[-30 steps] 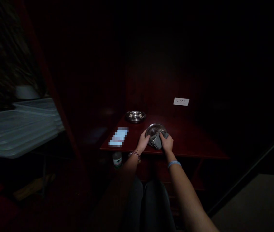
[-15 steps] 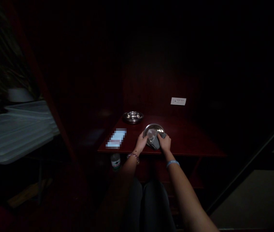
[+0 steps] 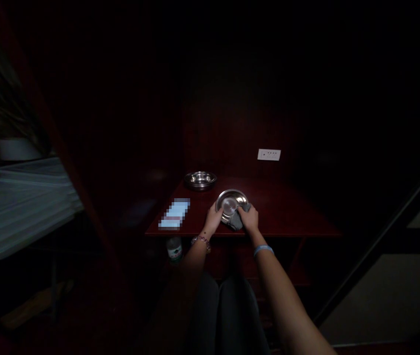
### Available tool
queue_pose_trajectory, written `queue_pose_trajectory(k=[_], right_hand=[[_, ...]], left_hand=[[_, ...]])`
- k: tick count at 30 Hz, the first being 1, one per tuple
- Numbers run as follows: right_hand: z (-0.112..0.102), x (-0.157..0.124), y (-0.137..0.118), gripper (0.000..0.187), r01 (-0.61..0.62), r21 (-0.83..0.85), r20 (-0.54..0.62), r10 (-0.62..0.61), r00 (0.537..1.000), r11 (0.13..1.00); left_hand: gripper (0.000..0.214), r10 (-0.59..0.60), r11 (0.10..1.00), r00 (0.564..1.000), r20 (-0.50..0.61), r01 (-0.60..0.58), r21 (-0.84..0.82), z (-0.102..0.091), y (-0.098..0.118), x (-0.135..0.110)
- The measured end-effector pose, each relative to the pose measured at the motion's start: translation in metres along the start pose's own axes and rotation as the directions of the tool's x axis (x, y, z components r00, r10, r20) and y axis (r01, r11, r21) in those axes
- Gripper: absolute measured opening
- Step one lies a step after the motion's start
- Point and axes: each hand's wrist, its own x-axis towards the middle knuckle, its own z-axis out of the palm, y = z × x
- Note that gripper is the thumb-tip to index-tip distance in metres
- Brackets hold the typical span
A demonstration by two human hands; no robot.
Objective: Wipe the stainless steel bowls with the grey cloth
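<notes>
Bowl, shallow, metallic, tilted toward the wearer, near middle of front edge of red-brown tabletop; contact with surface not determinable. Left hand grasping bowl at its left rim, thumb over inner side. Right hand clenched on grey cloth, with cloth against bowl's near right side. At back left corner, other metal dishware, apparently stacked. Along left edge, pale rectangular item, details obscured. Beneath front edge, near left corner, bottle with partly green label. Above back edge, white socket plate.
</notes>
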Motion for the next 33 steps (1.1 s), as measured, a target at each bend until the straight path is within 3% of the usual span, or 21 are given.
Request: queue_pose_trajectory(k=[8,33], right_hand=[[0.0006,0.0002,0.0001,0.035,0.000,-0.005,-0.001,0.000,1.000,1.000],[-0.0020,-0.0042,-0.0056,0.029,0.028,0.024,0.002,-0.028,1.000,0.999]], left_hand=[[0.042,-0.039,0.999,0.999,-0.031,0.039,0.001,0.0000,0.0075,-0.0021],[0.042,-0.024,1.000,0.999,-0.025,0.024,-0.001,-0.0022,0.0016,0.0011]])
